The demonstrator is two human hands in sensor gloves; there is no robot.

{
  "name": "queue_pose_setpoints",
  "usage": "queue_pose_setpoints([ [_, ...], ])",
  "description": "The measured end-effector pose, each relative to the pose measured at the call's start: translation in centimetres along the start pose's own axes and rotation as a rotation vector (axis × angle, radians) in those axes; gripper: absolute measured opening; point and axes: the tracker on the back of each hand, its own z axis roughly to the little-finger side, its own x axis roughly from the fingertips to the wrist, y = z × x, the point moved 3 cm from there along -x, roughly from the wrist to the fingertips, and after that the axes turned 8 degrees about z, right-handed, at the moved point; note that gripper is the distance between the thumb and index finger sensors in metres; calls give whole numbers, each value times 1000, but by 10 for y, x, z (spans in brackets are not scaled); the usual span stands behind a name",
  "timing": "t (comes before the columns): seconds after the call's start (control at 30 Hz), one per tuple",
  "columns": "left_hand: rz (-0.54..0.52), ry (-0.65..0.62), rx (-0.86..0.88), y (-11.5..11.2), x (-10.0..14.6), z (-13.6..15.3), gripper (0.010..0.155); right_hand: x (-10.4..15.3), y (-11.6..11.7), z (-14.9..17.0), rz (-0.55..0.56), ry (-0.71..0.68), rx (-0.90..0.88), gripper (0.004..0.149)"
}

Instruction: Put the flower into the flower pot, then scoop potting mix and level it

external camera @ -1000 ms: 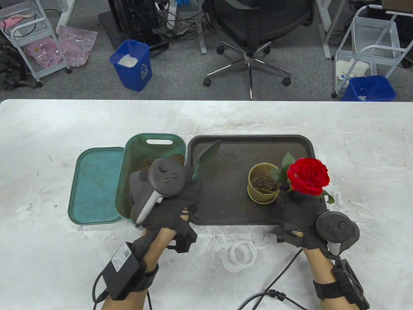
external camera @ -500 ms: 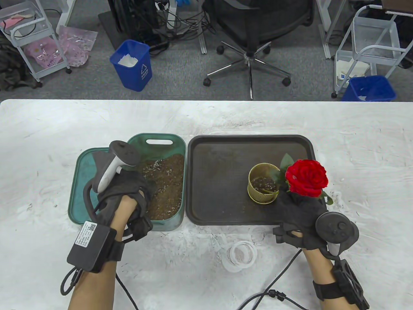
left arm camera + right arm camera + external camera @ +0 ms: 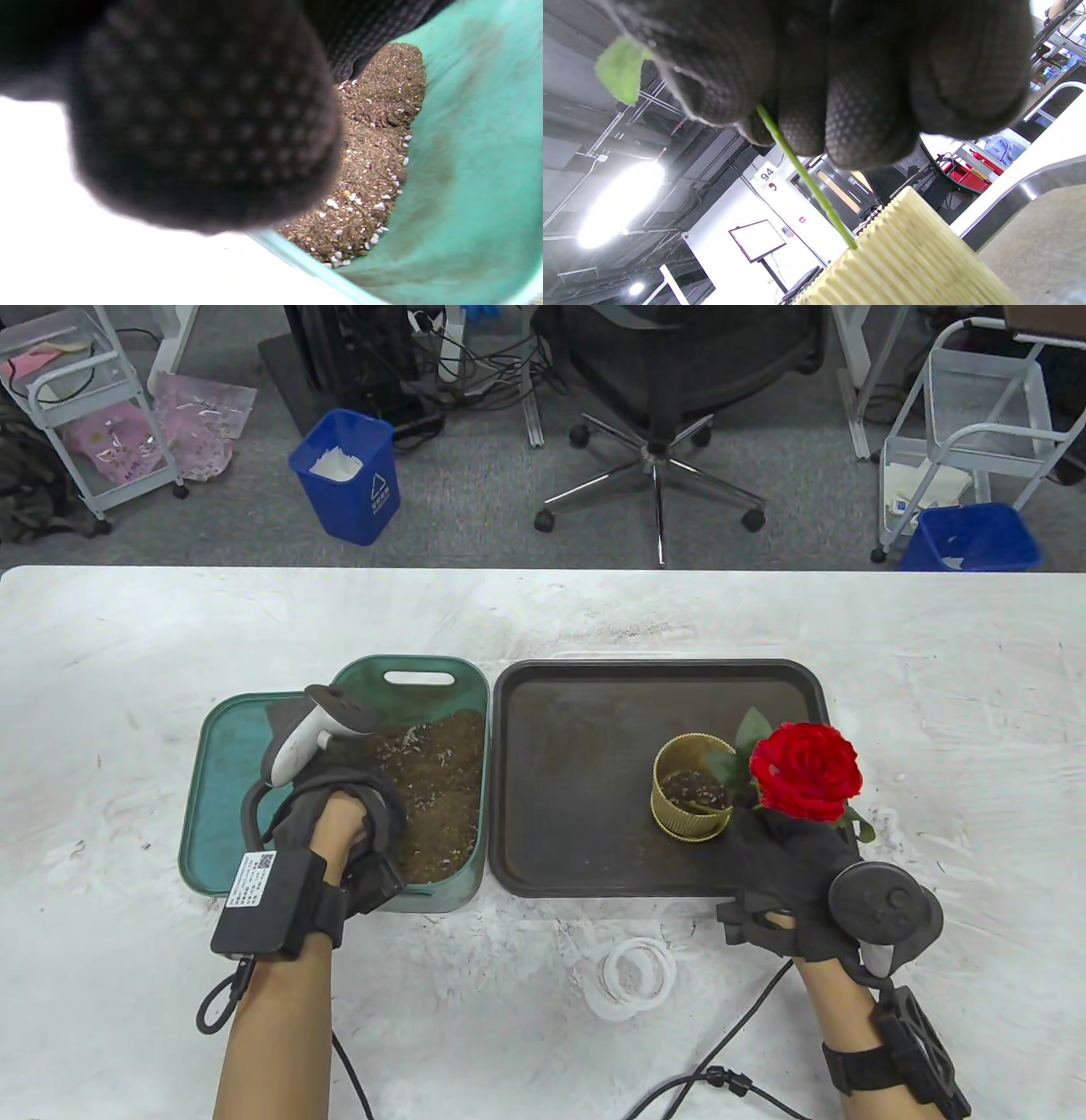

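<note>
A red rose (image 3: pixel 806 772) leans over the right rim of a ribbed yellow pot (image 3: pixel 691 797) that holds some soil. My right hand (image 3: pixel 764 824) pinches its green stem (image 3: pixel 806 178), which runs down behind the rim of the pot (image 3: pixel 908 258). My left hand (image 3: pixel 356 823) is curled and turned over, low in the green bin (image 3: pixel 428 676) of brown potting mix (image 3: pixel 441 789). The scoop it carried is hidden under it. In the left wrist view a blurred gloved finger (image 3: pixel 203 127) hangs over the potting mix (image 3: pixel 369 169).
The pot stands on a dark tray (image 3: pixel 585 704) right of the bin. The bin's teal lid (image 3: pixel 229 780) lies to its left. White tape rings (image 3: pixel 632 976) and a cable (image 3: pixel 738 1027) lie near the table's front. A chair and blue waste bins stand beyond the far edge.
My left hand, which held the green scoop up over the border of bin and tray, swung left, turned over and sank into the bin's potting mix. The right hand and rose barely moved.
</note>
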Motion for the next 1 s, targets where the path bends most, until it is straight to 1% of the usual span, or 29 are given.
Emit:
queue_pose_setpoints([
  [0.13, 22, -60, 39, -1, -2, -1, 56, 0, 1, 0, -2, -2, 0, 37],
  [0.17, 36, -89, 74, -2, -4, -1, 56, 0, 1, 0, -2, -2, 0, 37],
  [0.33, 65, -147, 164, -3, -9, -3, 56, 0, 1, 0, -1, 0, -1, 37],
  [0.47, 90, -214, 257, -3, -12, -12, 56, 0, 0, 0, 0, 4, -3, 37],
  [0.63, 82, -213, 277, -5, -16, -23, 56, 0, 0, 0, 0, 8, -5, 37],
  [0.8, 57, -225, 339, -7, -22, -33, 56, 0, 0, 0, -1, 6, -5, 37],
  [1.0, 50, -254, 392, -5, -20, -32, 56, -1, -1, 0, -2, 11, -8, 37],
])
